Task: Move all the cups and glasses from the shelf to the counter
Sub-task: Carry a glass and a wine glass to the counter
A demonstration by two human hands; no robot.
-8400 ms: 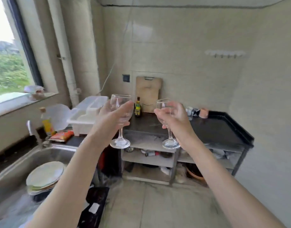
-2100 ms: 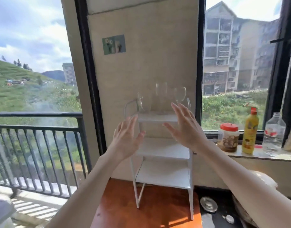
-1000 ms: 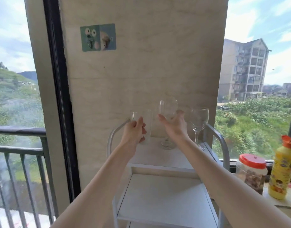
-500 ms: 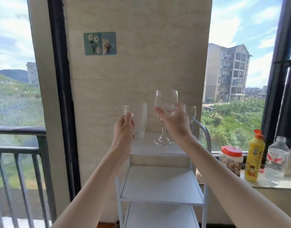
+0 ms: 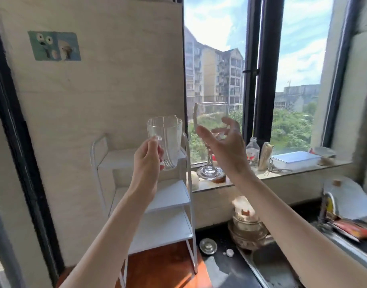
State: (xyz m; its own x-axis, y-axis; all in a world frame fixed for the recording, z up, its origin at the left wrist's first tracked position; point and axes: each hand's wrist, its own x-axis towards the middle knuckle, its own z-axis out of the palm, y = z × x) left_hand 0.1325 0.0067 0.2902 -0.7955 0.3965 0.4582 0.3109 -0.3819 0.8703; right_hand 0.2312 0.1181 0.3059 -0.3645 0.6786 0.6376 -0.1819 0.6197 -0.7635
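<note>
Both glasses now off the shelf [image 5: 157, 196] — left hand [image 5: 147, 156] grips mug [image 5: 166, 140], right hand [image 5: 226, 146] the wine glass [image 5: 209, 121] — desk next.

A single head-worn wide-angle view was given, aimed forward and slightly downward from close behind both raised forearms, toward a white shelf [image 5: 157, 196] against the wall and the window sill [image 5: 282, 173] at right.

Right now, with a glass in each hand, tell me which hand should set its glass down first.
Probably the right. The right hand holds the wine glass nearer the sink side, where a counter most likely lies. The left hand, gripping the ribbed mug, is beside the white shelf.
</note>
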